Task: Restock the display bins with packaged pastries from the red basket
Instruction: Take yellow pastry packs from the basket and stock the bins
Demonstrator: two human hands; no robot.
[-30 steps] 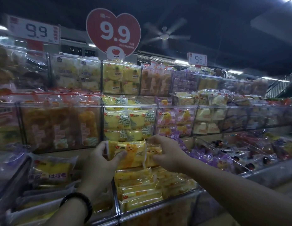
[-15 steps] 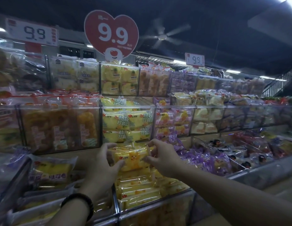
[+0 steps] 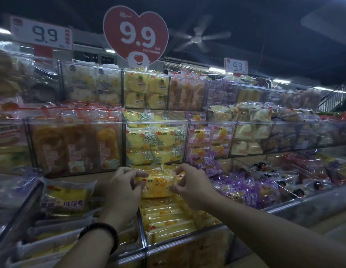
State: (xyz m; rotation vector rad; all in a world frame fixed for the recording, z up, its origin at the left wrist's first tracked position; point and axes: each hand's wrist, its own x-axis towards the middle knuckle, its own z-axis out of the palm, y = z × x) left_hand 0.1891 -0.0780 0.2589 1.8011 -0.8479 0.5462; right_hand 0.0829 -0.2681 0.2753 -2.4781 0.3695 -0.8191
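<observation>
- While both forearms reach forward from the lower edge of the view, the left hand and the right hand meet at one yellow pastry packet, one hand at each end.
- Left hand: its back faces the camera, the fingers are curled, and the fingers and thumb pinch the left end of the packet. A black bead bracelet sits on this wrist.
- Right hand: the wrist is bent slightly inward, the fingers are curled, and the fingertips pinch the wrapper at the right end (the thumb is partly hidden behind the film).
- Packet position: held with its printed face toward the camera, just above the stack of yellow packets that lies in the clear front bin.
- Whether the packet touches the stack cannot be told.
- Adjacent bins: a toast packet lies in the bin to the left; purple packets fill the bin to the right.
- Overhead: a red heart sign reading 9.9 stands above the upper tier.
</observation>
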